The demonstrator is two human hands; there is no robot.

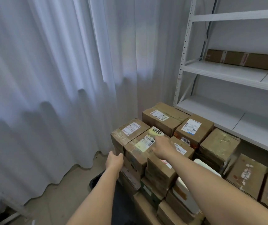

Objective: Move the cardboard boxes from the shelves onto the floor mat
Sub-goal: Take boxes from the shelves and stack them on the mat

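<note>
I see my right hand (161, 147) lying on top of the taped box (139, 143) at the near corner of the stack of boxes (193, 132). Its fingers are hidden behind the hand, so I cannot tell their state. My left hand (114, 160) grips that box's near left edge, fingers curled. The stack sits on the floor beside the white shelves (227, 73), where one long flat box (245, 60) lies.

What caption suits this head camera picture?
Both hands, left hand and right hand, reach a taped box atop stacked boxes beside white shelves.
</note>
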